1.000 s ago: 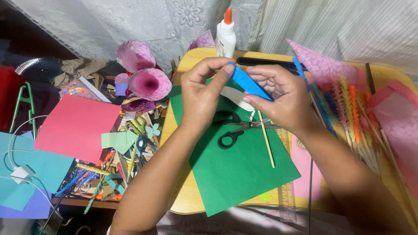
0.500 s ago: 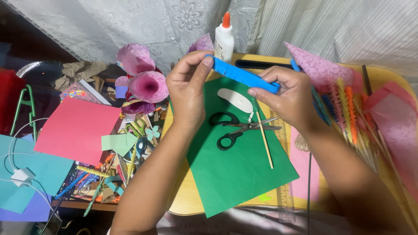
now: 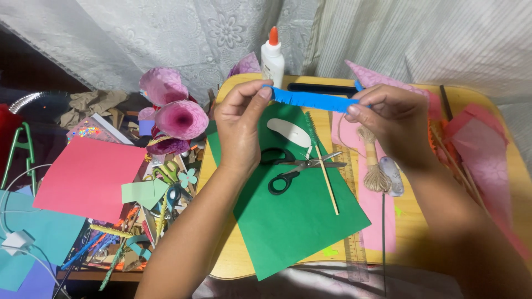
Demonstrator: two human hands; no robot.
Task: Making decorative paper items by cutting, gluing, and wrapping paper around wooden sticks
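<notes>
head view: a fringed blue paper strip (image 3: 310, 99) is held stretched level above the green paper sheet (image 3: 293, 221). its left end is pinched by the left hand (image 3: 239, 130), its right end by the right hand (image 3: 390, 124). black-handled scissors (image 3: 293, 169) and a wooden stick (image 3: 327, 182) are laid on the sheet. a white glue bottle (image 3: 272, 58) is stood behind, on the yellow table (image 3: 421, 232).

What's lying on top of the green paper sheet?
On the green sheet lie black scissors, a wooden stick and a white oval piece. The left hand covers part of the sheet, so anything beneath it is hidden.
</notes>
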